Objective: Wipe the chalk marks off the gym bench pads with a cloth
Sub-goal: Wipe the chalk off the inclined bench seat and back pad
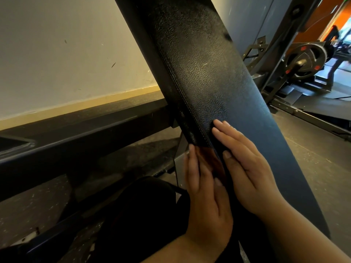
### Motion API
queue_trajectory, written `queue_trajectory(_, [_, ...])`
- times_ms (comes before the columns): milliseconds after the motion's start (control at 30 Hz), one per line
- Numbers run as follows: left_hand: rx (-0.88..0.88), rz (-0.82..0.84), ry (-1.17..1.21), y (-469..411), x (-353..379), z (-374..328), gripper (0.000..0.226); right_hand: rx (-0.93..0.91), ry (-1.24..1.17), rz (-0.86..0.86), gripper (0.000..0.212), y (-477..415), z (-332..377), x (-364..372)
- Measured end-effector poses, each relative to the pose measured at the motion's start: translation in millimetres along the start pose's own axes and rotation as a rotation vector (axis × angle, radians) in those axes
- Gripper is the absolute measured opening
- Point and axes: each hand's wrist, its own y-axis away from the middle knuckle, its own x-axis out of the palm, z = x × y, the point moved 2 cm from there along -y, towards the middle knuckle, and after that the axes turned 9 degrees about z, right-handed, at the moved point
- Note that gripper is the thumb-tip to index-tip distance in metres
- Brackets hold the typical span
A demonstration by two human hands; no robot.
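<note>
Head view, both hands on the bench. My right hand (247, 168) lies flat on the face of the black, pebble-grained vinyl bench pad (199, 73), fingers (226, 135) straight and close together, clamped on nothing. My left hand (207, 188) lies along the pad's side edge, fingers (193, 168) also straight and together.

The pad's long axis runs from the 2 hands up and away beyond the fingertips, with the pale stitched seam (177, 88) following it between the 2 sets of fingers. The 1 pale fleck (205, 64) I take for chalk lies well beyond the right fingertips, on the face of the pad. I judge the right hand nearer to it, so the stroke should travel along the axis, away from me.

I cannot tell whether a cloth sits under either palm.
</note>
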Motion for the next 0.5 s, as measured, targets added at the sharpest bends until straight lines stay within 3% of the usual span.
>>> queue_trajectory(167, [-0.052, -0.088, -0.089, -43, -21, 3, 0.054, 0.005, -0.003, 0.000, 0.045, 1, -1, 1])
queue_trajectory(367, [-0.040, 0.008, -0.047, 14, 7, 0, 0.058, 0.001, -0.008, -0.022, 0.044, 3, 0, 1])
queue_trajectory(500, [-0.034, -0.002, -0.009, -10, -5, 2, 0.059, 0.020, -0.018, -0.024, 0.045, 6, 1, 2])
